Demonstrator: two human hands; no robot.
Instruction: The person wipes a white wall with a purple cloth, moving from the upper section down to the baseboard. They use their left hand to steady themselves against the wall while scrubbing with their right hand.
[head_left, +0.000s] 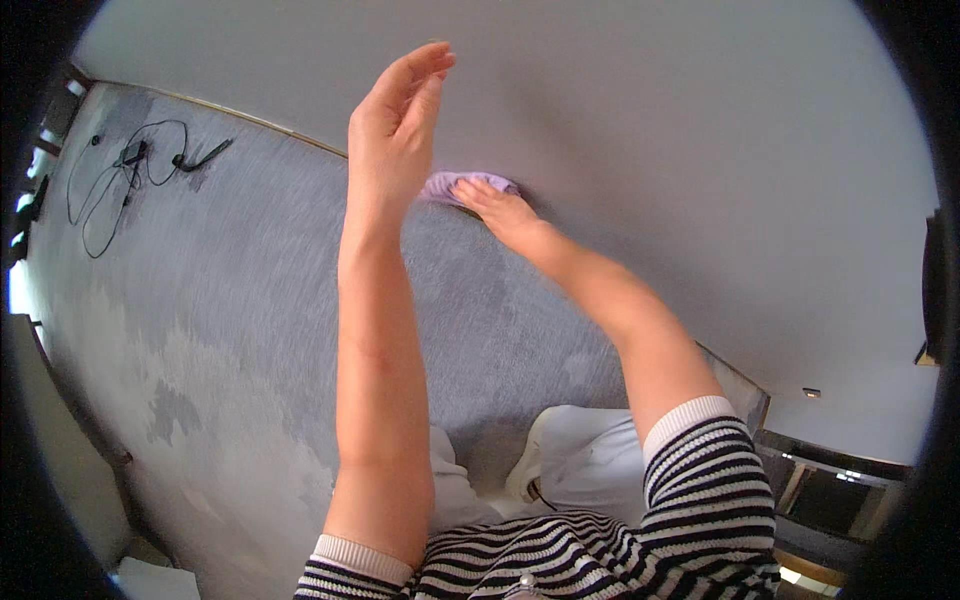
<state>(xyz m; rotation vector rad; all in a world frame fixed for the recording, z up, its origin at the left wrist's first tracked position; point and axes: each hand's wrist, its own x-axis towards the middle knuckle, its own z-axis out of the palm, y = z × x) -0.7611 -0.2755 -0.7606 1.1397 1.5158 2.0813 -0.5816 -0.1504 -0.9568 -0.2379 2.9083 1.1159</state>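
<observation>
My right hand (496, 206) lies flat on a folded purple cloth (491, 180), its fingers spread over it. The cloth rests where the grey wall (637, 135) meets the textured grey floor surface (262, 225). To the left, my left hand (401, 105) is raised in front of the wall, fingers together and slightly curved, and no object shows in it. Its forearm reaches up through the middle of the picture. Part of the cloth's left end is near my left wrist.
A black device with tangled cables (133, 153) lies on the surface at the upper left. A thin trim strip (247, 118) runs along the wall's foot. My bent legs in white trousers (589, 457) are below. A small wall fitting (811, 392) is at the right.
</observation>
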